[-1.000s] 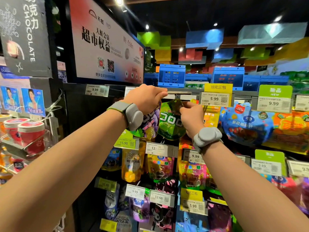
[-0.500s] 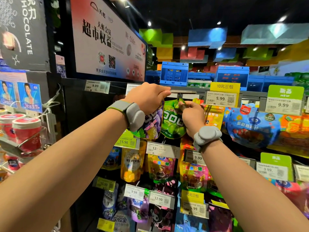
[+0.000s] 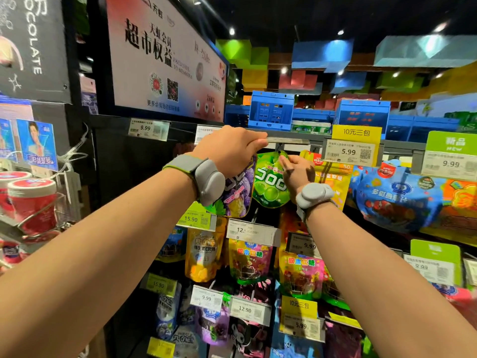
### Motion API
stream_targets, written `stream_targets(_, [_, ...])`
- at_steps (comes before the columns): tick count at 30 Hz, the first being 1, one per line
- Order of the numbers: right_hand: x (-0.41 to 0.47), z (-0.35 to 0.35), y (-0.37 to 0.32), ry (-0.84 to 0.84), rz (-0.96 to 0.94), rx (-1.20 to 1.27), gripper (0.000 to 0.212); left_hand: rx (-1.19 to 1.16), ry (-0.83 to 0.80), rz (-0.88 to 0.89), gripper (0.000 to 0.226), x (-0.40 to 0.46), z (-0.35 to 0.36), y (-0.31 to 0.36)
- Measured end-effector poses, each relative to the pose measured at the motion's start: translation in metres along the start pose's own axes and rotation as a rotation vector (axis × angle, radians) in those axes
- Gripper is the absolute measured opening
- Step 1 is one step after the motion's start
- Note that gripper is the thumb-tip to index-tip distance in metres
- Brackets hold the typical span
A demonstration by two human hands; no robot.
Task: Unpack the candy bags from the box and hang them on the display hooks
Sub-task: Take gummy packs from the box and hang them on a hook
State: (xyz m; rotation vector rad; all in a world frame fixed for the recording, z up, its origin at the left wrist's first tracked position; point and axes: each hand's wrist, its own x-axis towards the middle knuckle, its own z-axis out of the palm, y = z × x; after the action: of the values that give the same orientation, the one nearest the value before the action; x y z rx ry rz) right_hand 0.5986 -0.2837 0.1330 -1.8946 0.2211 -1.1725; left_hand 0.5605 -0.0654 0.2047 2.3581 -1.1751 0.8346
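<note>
The light, soft green candy bag (image 3: 268,182), hung between the hands, is pinched at its top by the right hand (image 3: 296,171) while the price-tag flap (image 3: 286,140) is held raised by the left hand (image 3: 232,148), the stiffer header being judged the best hold

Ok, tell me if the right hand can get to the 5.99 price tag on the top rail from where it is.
Probably yes. The right hand pinches the green candy bag just left of and below the 5.99 price tag, and nothing stands between them, though it would first have to let the bag go.

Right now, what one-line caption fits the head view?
Left hand lifts the price-tag holder while right hand threads a green candy bag onto its hook.
</note>
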Motion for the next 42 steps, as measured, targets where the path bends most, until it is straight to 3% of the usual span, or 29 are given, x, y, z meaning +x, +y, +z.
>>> stream_targets(6, [0.005,-0.001,0.002,-0.072,-0.034,-0.075,0.045,0.004,0.004,-0.011,0.044,-0.003,0.0,0.002])
stream_targets(11, [0.003,-0.004,-0.005,-0.155,0.113,-0.034,0.031,0.019,-0.005,-0.034,0.044,-0.004,-0.001,0.006])
stream_targets(13, [-0.006,-0.009,-0.014,-0.151,0.16,0.007,0.014,0.013,-0.008,-0.048,0.044,-0.005,0.0,0.005])
stream_targets(15, [-0.02,-0.014,-0.021,-0.104,0.185,0.023,0.023,0.003,-0.009,-0.063,0.044,-0.005,0.001,0.005])
stream_targets(19, [-0.053,-0.03,-0.034,-0.011,0.052,-0.113,0.035,0.004,-0.007,-0.065,0.044,-0.006,-0.001,0.006])
stream_targets(22, [-0.076,-0.041,-0.043,-0.064,0.054,0.009,0.032,0.009,-0.001,-0.077,0.043,-0.006,0.0,0.011])
stream_targets(26, [-0.102,-0.049,-0.046,-0.176,0.032,-0.066,0.019,-0.111,0.003,-0.123,0.04,-0.006,0.0,0.015])
stream_targets(28, [-0.115,-0.05,-0.045,-0.239,0.061,0.002,0.031,-0.208,0.043,-0.124,0.039,-0.006,0.003,0.018])
stream_targets(32, [-0.134,-0.057,-0.05,-0.422,0.212,0.4,0.051,-0.328,0.117,-0.207,0.046,-0.013,0.012,0.025])
stream_targets(35, [-0.142,-0.068,-0.046,-0.465,0.252,0.558,0.037,-0.362,0.204,-0.291,0.051,-0.024,0.02,0.019])
stream_targets(38, [-0.154,-0.07,-0.04,-0.545,0.157,0.436,0.019,-0.422,0.28,-0.337,0.041,-0.039,0.024,0.014])
stream_targets(42, [-0.161,-0.066,-0.038,-0.498,0.176,0.47,0.005,-0.468,0.311,-0.356,0.055,-0.061,0.028,0.012])
